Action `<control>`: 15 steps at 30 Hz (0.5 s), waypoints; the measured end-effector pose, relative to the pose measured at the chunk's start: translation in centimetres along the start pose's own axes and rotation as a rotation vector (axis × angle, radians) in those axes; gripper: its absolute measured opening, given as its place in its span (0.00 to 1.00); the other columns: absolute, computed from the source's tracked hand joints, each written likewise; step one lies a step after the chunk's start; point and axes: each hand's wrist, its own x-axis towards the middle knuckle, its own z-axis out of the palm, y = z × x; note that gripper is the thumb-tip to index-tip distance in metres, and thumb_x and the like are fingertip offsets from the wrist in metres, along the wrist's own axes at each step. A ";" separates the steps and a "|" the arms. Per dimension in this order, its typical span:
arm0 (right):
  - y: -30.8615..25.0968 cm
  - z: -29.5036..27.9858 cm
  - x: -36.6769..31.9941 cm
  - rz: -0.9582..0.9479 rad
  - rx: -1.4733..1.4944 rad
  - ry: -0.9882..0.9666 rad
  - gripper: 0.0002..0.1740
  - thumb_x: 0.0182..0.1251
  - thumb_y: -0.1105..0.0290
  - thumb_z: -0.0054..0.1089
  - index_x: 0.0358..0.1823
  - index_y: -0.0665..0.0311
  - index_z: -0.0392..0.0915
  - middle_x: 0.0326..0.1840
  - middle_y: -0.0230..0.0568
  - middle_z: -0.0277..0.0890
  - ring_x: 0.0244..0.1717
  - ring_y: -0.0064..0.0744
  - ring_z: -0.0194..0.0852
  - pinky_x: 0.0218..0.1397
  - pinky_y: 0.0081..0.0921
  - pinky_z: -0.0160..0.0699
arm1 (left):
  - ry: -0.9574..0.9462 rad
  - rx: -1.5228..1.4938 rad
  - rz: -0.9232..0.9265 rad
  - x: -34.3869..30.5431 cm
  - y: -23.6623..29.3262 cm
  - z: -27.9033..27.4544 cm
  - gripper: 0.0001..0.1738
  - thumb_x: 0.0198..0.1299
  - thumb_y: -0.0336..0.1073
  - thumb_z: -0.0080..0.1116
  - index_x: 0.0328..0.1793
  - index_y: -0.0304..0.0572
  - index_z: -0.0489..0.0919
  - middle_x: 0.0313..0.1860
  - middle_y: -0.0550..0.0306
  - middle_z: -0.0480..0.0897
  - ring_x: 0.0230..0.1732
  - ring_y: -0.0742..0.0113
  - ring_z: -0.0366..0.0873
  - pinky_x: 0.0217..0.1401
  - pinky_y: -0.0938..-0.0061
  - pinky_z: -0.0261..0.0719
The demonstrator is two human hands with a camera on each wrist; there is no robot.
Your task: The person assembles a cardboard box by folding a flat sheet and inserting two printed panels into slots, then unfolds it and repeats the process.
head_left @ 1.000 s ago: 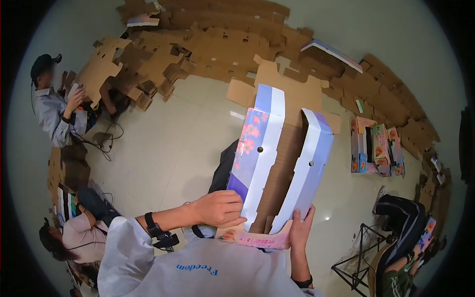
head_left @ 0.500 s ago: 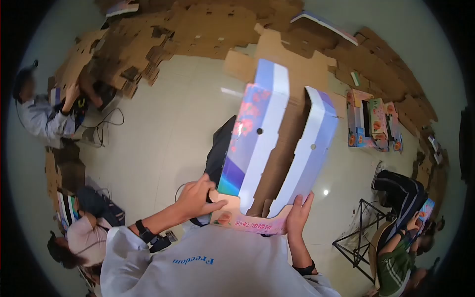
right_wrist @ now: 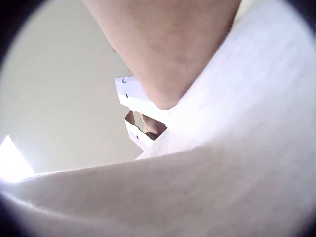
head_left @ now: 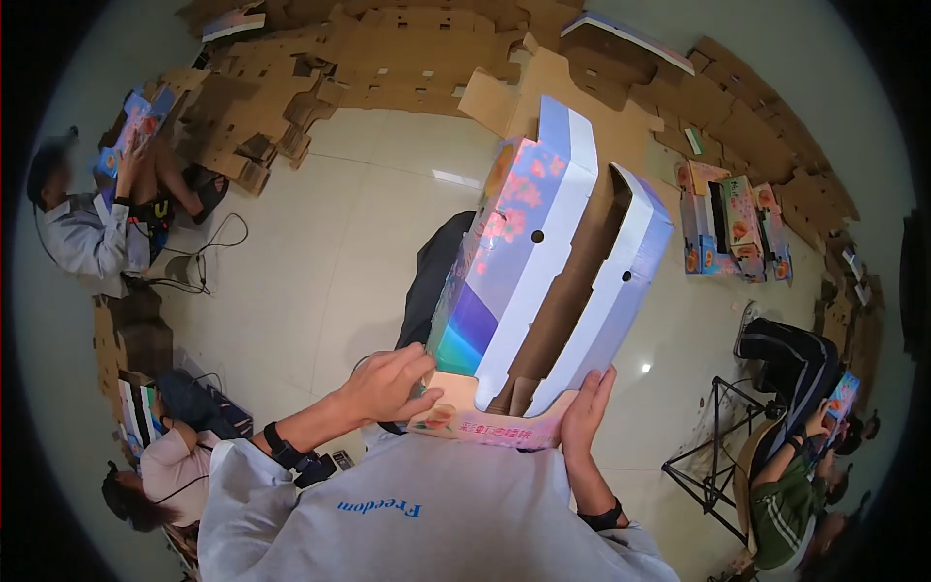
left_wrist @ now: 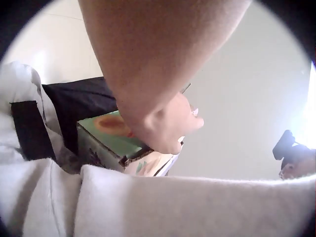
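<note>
I hold a long printed cardboard box (head_left: 529, 262), purple and white with pink flowers, tilted up and away from my chest, its brown inside showing between two raised walls. My left hand (head_left: 402, 380) grips the lower left corner, fingers curled over the wall beside the pink end flap (head_left: 485, 427). The left wrist view shows that hand (left_wrist: 170, 131) on a green printed corner of the box (left_wrist: 111, 140). My right hand (head_left: 592, 403) lies flat against the lower right wall, fingers straight. In the right wrist view only my forearm and a white part of the box (right_wrist: 136, 98) show.
Flat brown cardboard (head_left: 417, 48) is piled along the far floor. Several folded printed boxes (head_left: 732, 242) stand at the right. People sit at the left (head_left: 87, 233), lower left (head_left: 145, 466) and lower right (head_left: 786, 485). A black metal stand (head_left: 713, 456) is nearby.
My left hand slid down from the left wall to the lower corner. The box's far end swung right. The right hand stayed at the lower right wall.
</note>
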 end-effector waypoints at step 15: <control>-0.2 -1.0 -0.3 -0.005 0.036 0.007 0.20 0.90 0.64 0.40 0.72 0.70 0.64 0.64 0.49 0.74 0.65 0.38 0.72 0.74 0.35 0.66 | 0.070 0.174 0.236 0.6 0.8 1.1 0.19 0.64 0.44 0.73 0.46 0.35 0.82 0.33 0.56 0.73 0.29 0.60 0.78 0.29 0.68 0.79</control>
